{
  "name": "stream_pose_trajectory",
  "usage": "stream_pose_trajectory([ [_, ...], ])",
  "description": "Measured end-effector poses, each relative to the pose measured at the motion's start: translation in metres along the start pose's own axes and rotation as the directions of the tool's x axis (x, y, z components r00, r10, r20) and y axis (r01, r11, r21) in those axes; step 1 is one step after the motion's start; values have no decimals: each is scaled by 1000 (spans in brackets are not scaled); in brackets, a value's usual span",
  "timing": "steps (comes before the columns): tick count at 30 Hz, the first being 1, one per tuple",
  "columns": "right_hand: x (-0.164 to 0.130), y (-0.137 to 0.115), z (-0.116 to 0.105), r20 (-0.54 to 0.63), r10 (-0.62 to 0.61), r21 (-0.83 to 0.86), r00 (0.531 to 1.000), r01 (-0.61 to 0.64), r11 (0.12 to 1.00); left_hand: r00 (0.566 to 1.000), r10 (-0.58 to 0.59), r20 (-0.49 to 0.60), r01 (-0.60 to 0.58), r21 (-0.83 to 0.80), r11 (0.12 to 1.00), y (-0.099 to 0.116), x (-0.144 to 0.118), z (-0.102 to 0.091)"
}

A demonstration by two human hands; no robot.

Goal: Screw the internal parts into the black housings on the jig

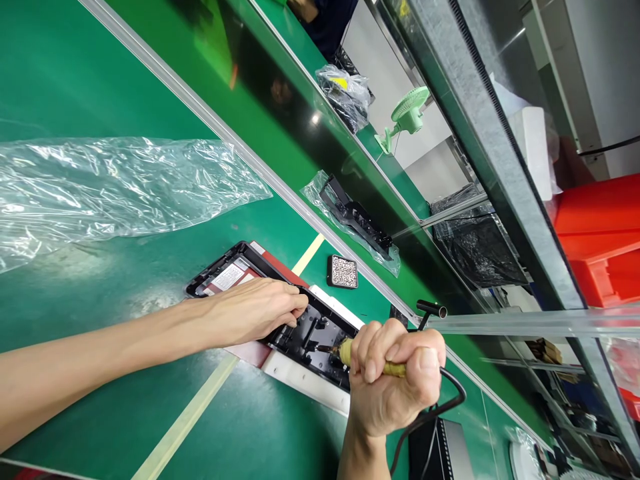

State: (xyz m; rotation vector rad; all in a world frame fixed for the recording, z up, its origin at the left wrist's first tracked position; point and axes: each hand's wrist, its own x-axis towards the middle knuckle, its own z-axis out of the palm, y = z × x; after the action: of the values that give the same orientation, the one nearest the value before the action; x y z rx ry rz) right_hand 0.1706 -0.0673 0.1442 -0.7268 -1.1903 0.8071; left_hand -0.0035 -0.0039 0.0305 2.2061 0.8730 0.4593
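My right hand [393, 373] is wrapped round an electric screwdriver [345, 351] with a yellowish wrapped grip and a black cable [456, 393]. Its bit points left into an open black plastic housing [320, 333], whose inside shows ribs and small posts. My left hand [257, 310] lies across the middle of the same housing with its fingers curled and pressed together; what they pinch, if anything, is hidden. The housing rests slantwise on a white fixture [305, 385] and a reddish pad [253, 352]. A white label [227, 277] shows at its far left end.
Behind the housing stands a small black box of screws [343, 272]. A clear plastic bag [120, 190] covers the left bench. Another black part [357, 217] lies on plastic beyond the metal rail [200, 110]. Red bins [600, 233] are at right; a person [330, 23] is at the top.
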Motion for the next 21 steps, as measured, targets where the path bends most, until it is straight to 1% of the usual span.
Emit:
stream_pose_trajectory([
  [11,0,0,1,4,9,-3,1000,-9,1000,1000,13,-7,-14,-8,1000,0,0,-1],
  [21,-1,0,2,2,8,-19,1000,-8,1000,1000,-1,6,1,-3,1000,-1,1,0],
])
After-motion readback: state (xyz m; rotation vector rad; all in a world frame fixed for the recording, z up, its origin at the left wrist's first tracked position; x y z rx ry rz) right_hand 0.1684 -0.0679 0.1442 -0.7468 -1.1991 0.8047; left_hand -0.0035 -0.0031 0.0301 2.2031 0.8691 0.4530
